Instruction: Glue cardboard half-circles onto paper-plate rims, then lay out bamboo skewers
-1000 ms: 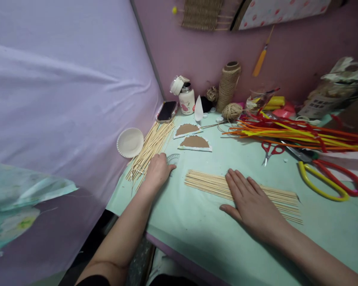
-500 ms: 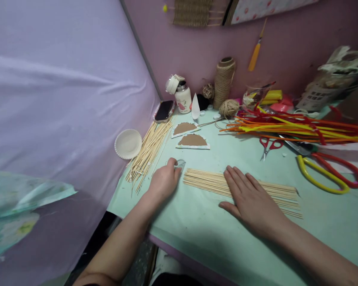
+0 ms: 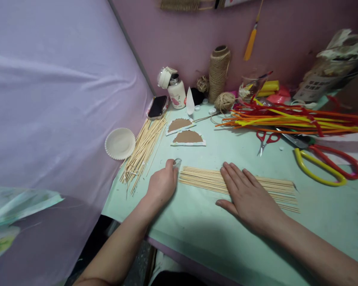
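Note:
A row of thin wooden sticks (image 3: 203, 180) lies side by side on the green tabletop. My right hand (image 3: 244, 190) rests flat across its middle, fingers stretched and thumb apart. At the row's left end, my left hand (image 3: 162, 184) is closed around a small clear plastic piece (image 3: 177, 162); its exact kind is hard to make out, and most of it is hidden by the fingers. Two half-round brown cardboard pieces with white edging, a front one (image 3: 188, 137) and a back one (image 3: 179, 125), lie beyond the left hand.
A loose pile of sticks (image 3: 144, 149) lies to the left, beside a white shallow dish (image 3: 119, 143) and a phone (image 3: 158, 106). Behind stand a bottle (image 3: 177, 93) and a twine spool (image 3: 219, 75). Small scissors (image 3: 265, 140), large scissors (image 3: 322, 176) and coloured strips (image 3: 280, 119) occupy the right.
The whole view has shifted slightly, so everything sits a little further left and up. My left hand keeps hold of the clear plastic piece; the right stays flat on the sticks.

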The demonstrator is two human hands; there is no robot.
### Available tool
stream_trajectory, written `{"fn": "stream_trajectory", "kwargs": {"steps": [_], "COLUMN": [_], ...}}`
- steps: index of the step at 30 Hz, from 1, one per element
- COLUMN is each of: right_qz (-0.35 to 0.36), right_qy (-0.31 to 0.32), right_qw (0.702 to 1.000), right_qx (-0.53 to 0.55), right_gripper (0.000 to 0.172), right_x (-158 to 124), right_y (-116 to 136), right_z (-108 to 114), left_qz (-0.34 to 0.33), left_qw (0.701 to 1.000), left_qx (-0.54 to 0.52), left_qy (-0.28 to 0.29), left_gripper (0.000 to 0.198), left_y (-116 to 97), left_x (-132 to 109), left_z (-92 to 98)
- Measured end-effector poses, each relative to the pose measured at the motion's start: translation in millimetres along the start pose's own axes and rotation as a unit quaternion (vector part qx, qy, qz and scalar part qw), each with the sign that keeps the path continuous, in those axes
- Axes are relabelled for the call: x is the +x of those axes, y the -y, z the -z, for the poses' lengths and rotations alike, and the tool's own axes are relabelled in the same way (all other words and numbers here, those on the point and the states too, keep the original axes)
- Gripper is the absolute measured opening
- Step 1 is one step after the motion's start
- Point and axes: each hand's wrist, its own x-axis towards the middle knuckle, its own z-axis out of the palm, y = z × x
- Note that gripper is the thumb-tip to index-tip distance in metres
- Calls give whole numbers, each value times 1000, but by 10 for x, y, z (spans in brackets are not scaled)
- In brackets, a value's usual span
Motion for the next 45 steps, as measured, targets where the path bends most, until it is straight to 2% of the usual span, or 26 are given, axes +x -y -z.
{"fn": "stream_trajectory", "kwargs": {"steps": [9, 20, 33, 41, 45], "right_qz": [1, 3, 6, 9, 9], "right_qy": [-12, -13, -11, -11, -15], "right_qw": [1000, 1000, 999, 1000, 1000], "right_qx": [18, 29, 31, 21, 16], "right_gripper": [88, 92, 97, 95, 92], "right_x": [0, 26, 63, 60, 61], "right_y": [5, 26, 76, 73, 75], "right_z": [1, 13, 4, 12, 11], "left_qz": [4, -4, -4, -2, -9], "left_qw": [1000, 999, 999, 999, 998], "left_qx": [1, -7, -13, -18, -56], "left_qy": [28, 46, 43, 40, 19], "left_gripper": [34, 33, 32, 33, 33], "left_y": [-83, -40, -52, -79, -8], "left_x": [-6, 23, 16, -4, 6], "left_z": [-20, -20, -16, -16, -20]}}
